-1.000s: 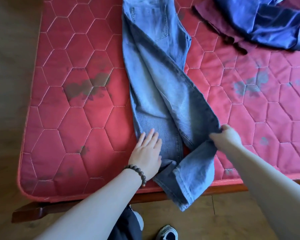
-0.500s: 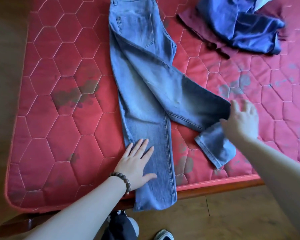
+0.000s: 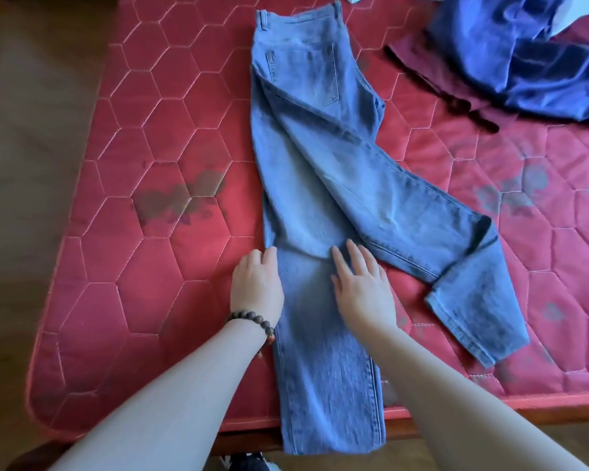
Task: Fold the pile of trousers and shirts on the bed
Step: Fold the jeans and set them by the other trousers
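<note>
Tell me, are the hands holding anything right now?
Nothing is gripped. The left hand and right hand lie flat, pressing the jeans on one leg.

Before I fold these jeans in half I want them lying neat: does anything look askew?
Yes. One leg of the jeans swings out diagonally to the right, its cuff doubled back, while the other leg hangs over the mattress edge. Both hands, left and right, lie flat on the straight leg.

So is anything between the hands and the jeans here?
No. Both the left hand and right hand lie flat on the jeans, on the leg nearer the mattress edge; nothing visible intervenes.
</note>
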`<control>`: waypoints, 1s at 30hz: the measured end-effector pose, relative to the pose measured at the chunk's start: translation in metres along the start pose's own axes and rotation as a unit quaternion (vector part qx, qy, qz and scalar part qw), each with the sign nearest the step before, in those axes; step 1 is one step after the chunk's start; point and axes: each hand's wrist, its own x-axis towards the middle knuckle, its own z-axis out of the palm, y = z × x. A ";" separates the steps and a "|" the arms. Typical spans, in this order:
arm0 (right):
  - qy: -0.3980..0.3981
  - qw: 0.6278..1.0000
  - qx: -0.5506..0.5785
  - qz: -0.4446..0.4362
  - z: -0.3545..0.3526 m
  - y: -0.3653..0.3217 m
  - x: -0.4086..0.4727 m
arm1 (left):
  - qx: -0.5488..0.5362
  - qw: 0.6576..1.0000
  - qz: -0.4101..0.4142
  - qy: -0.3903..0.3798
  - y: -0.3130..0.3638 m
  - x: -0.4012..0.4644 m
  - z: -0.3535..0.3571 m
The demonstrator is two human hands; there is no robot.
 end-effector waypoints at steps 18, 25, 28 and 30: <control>-0.035 0.999 -0.025 -0.022 -0.035 -0.016 0.095 | -0.024 0.993 -0.114 0.035 -0.007 0.077 -0.020; 0.023 0.984 -0.178 -0.004 -0.030 -0.018 0.132 | 0.038 0.991 -0.122 0.034 0.004 0.099 -0.011; 0.009 0.980 -0.197 -0.024 -0.033 -0.013 0.139 | 0.048 0.990 -0.130 0.017 0.008 0.103 -0.015; -0.002 0.976 -0.218 -0.028 -0.038 -0.009 0.143 | 0.049 0.989 -0.143 0.010 0.006 0.104 -0.018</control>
